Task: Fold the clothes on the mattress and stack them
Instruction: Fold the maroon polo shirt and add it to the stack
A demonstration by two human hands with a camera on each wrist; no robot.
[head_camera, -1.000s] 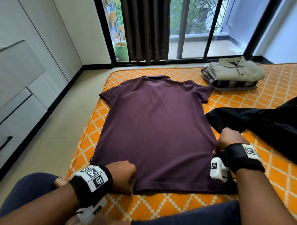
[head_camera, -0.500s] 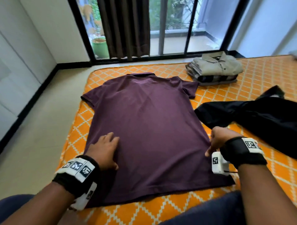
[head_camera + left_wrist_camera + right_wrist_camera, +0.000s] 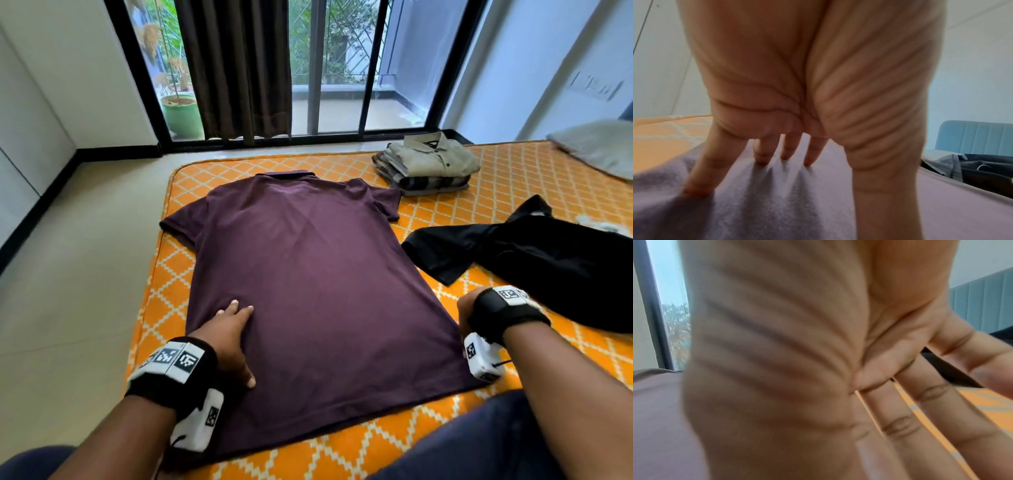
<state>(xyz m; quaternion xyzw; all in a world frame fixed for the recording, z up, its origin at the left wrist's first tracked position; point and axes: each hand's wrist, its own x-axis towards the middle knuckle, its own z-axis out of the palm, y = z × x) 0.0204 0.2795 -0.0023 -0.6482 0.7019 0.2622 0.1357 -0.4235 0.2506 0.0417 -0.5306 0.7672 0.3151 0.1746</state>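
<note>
A purple polo shirt [image 3: 318,274] lies spread flat, back side up, on the orange patterned mattress [image 3: 513,178]. My left hand [image 3: 233,329] rests flat on the shirt's lower left part. In the left wrist view its straight fingers [image 3: 764,152] press into the purple fabric [image 3: 777,203]. My right hand [image 3: 464,308] sits at the shirt's right side edge, mostly hidden behind its wristband. The right wrist view shows its fingers [image 3: 900,418] stretched out straight over the mattress [image 3: 982,402] beside the shirt [image 3: 657,418], holding nothing. A stack of folded shirts [image 3: 431,164] stands at the far right.
A crumpled black garment [image 3: 548,263] lies just right of the purple shirt, close to my right hand. A grey pillow [image 3: 596,147] lies at the far right. The mattress's left edge drops to tiled floor [image 3: 85,274]. Curtain and window bars stand beyond.
My left hand has let go of the hem, opened and slid forward flat over the shirt. The right hand stays at the right edge. The view has swung right.
</note>
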